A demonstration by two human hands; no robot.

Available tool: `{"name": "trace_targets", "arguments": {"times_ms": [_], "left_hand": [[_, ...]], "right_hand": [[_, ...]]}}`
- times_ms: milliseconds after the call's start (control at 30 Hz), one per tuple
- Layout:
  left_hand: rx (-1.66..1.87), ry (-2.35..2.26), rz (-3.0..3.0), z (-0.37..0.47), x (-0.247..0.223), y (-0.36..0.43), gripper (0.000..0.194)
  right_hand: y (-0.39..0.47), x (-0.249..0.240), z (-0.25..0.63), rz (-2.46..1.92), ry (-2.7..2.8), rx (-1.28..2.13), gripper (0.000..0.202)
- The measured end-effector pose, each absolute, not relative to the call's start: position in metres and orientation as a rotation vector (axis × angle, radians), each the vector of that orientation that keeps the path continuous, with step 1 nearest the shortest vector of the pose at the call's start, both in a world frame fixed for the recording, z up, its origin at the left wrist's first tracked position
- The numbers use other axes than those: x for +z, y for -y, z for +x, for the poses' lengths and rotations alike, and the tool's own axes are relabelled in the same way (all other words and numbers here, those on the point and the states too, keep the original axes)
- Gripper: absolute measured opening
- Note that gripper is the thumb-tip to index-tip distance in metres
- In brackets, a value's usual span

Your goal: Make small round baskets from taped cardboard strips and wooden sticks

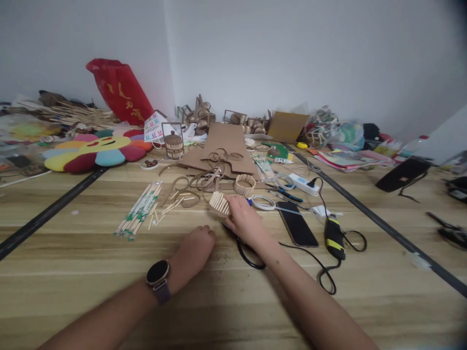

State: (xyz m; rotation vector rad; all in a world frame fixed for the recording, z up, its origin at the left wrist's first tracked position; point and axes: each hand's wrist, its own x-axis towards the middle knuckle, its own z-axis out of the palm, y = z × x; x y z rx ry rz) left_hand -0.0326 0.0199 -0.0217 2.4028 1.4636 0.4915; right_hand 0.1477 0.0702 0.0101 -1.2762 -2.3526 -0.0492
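Observation:
My right hand (242,218) grips a curved strip of short wooden sticks (219,204), set side by side along a brown cardboard band, raised above the table. To its left, my left hand (195,248) is low over the wood with the fingers curled in; whatever they may hold is hidden. Just beyond the right hand stands a round ring of sticks (244,185). Loose short sticks (175,206) and a plastic packet of longer sticks (140,211) lie left of the strip. Curled brown cardboard strips (215,177) are heaped behind it.
A phone (297,223), a black and yellow corded tool (333,237), pliers (288,194), a tape roll (263,202) and a power strip (303,184) lie right. Behind are cardboard sheets (224,141), a small stick bucket (174,146) and a flower cushion (104,149).

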Motion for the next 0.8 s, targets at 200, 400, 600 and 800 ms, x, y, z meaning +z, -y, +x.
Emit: {"name": "trace_targets", "arguments": {"times_ms": [200,400,600,800], "left_hand": [[0.45,-1.497,2.357,-0.051,-0.023,0.0,0.025],[0.332,-1.496,2.311,-0.059,-0.012,0.014,0.019],[0.338,-1.42,2.193,-0.05,0.003,0.014,0.02],[0.368,-1.084,1.797,-0.033,0.009,0.019,0.019]], "right_hand": [[-0.09,-0.005,0.128,-1.252,2.498,-0.106,0.051],[-0.087,0.004,0.129,-1.162,2.557,-0.068,0.062],[-0.019,0.027,0.143,-1.057,2.571,0.193,0.033],[0.047,-0.011,0.156,-1.121,2.533,-0.038,0.019]]}}
